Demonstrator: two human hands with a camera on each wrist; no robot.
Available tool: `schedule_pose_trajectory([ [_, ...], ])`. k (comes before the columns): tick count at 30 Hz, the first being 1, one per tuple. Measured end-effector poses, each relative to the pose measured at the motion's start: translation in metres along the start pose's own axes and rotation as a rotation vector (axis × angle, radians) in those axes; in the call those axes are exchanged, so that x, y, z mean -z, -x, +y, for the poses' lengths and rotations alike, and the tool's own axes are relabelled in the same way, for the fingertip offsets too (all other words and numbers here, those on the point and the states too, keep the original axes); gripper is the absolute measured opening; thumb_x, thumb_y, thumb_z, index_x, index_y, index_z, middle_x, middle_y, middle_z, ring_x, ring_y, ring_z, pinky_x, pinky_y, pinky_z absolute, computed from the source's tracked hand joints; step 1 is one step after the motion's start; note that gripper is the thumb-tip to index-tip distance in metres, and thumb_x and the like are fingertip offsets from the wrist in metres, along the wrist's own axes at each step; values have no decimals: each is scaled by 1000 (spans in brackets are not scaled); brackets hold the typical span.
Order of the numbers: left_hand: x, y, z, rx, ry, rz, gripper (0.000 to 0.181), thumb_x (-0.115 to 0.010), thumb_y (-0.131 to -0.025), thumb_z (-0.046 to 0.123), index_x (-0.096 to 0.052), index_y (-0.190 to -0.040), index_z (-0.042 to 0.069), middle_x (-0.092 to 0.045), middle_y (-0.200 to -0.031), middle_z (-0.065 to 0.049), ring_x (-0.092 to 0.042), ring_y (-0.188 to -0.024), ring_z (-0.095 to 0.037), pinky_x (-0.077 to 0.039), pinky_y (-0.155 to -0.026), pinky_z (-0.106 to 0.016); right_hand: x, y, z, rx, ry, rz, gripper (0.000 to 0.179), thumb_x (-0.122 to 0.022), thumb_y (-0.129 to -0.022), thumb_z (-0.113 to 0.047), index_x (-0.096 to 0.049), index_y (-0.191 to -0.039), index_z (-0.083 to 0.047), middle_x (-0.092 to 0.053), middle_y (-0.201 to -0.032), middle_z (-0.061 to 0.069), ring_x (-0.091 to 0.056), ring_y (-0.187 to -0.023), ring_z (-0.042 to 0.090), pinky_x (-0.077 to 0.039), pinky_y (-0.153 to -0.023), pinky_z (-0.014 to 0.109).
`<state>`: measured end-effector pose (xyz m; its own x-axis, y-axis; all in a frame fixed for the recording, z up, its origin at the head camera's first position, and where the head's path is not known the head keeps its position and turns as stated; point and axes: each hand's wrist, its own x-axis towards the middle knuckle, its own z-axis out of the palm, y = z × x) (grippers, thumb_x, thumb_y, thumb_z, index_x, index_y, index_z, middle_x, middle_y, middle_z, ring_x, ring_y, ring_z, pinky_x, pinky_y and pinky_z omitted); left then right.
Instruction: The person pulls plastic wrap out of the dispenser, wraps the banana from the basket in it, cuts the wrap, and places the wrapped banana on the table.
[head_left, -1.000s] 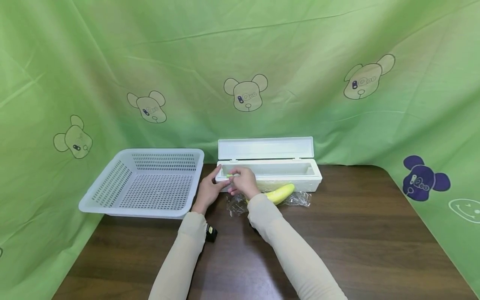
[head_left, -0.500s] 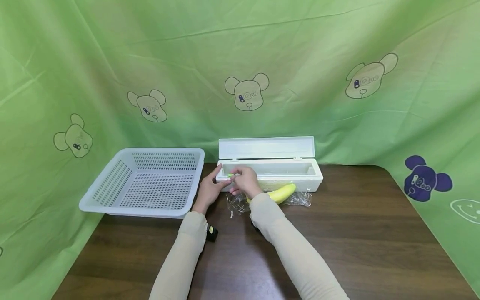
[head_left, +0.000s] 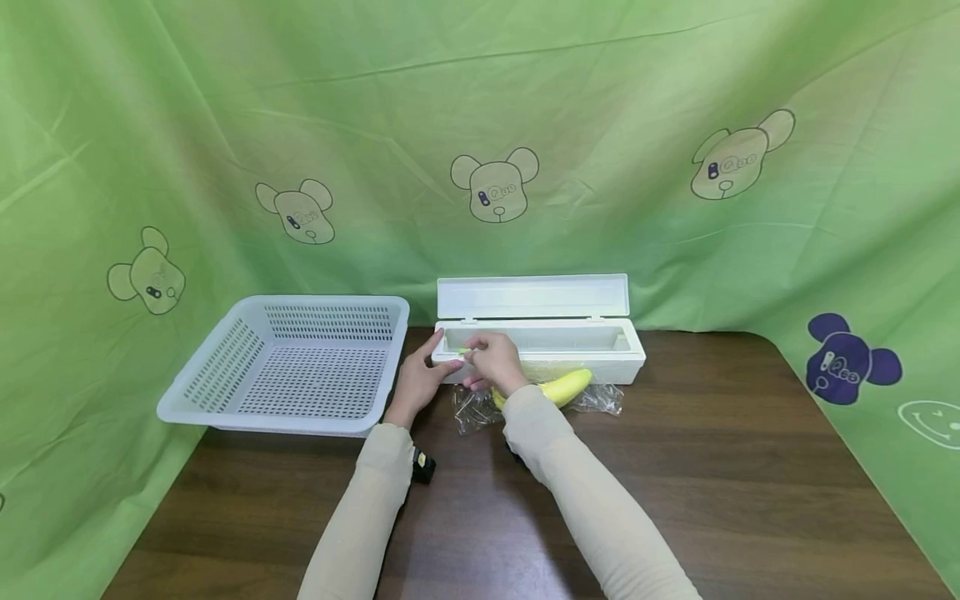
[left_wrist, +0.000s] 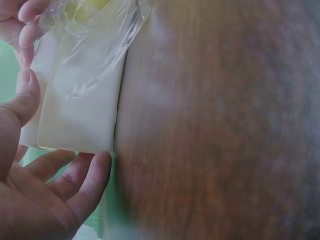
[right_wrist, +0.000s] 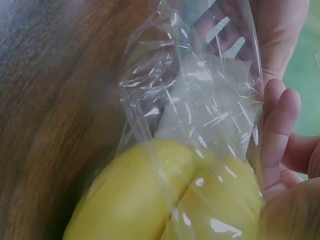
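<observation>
A white cling film box (head_left: 588, 369) stands at the back of the table with its lid (head_left: 532, 297) raised. My left hand (head_left: 417, 377) holds the box's left end, thumb at the front edge and fingers against the end wall. At the left of the front edge, my right hand (head_left: 495, 362) pinches a small green slider (head_left: 463, 351), mostly hidden by the fingers. Clear cling film (head_left: 600, 398) hangs over the front onto the table. A yellow banana (head_left: 567, 387) lies with the film in front of the box; through film (right_wrist: 175, 95), the right wrist view shows two yellow lobes close up.
To the left stands a pale perforated plastic basket (head_left: 273, 425), close beside the left hand. A green cloth (head_left: 600, 225) with bear heads hangs behind the table. The dark wooden table (head_left: 720, 467) extends right and towards me.
My right hand, with the green slider, has shifted slightly to the right along the front edge of the box. The left hand, box and basket stay in place.
</observation>
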<state>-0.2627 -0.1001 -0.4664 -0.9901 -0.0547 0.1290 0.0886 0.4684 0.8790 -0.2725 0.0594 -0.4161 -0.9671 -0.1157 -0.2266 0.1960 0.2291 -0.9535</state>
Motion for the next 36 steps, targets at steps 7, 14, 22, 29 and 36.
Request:
schedule_pose_trajectory([
  [7,1,0,0,6,3,-6,71,-79,-89,33,-48,-152,24,-47,-152,-10,-44,-138,-32,-35,-112,-45,4,0,-1,0,18,6,17,-62,-95,4,-69,-110,3,-62,-106,29,-64,-50,20,-56,-48,30],
  [14,2,1,0,2,9,2,71,-80,-89,32,-48,-152,23,-47,-152,-10,-43,-139,-31,-34,-113,-45,4,1,-1,15,44,18,16,-63,-94,4,-69,-108,3,-63,-108,31,-62,-47,19,-56,-47,30],
  [22,2,0,0,12,3,-4,71,-79,-89,34,-48,-152,25,-46,-153,-9,-42,-140,-31,-32,-114,-45,6,2,-2,13,55,28,18,-64,-93,4,-69,-110,3,-64,-110,29,-61,-46,19,-56,-46,30],
  [29,1,0,1,22,9,1,71,-80,-88,33,-49,-151,25,-47,-151,-10,-43,-139,-32,-32,-114,-45,9,2,-1,19,80,35,15,-64,-93,3,-70,-107,1,-66,-109,28,-62,-47,19,-55,-45,29],
  [36,-1,0,0,19,2,2,71,-80,-88,33,-49,-152,24,-47,-152,-9,-43,-139,-32,-32,-115,-44,11,3,-1,17,100,42,16,-65,-94,2,-69,-109,0,-63,-108,24,-61,-47,20,-55,-45,30],
])
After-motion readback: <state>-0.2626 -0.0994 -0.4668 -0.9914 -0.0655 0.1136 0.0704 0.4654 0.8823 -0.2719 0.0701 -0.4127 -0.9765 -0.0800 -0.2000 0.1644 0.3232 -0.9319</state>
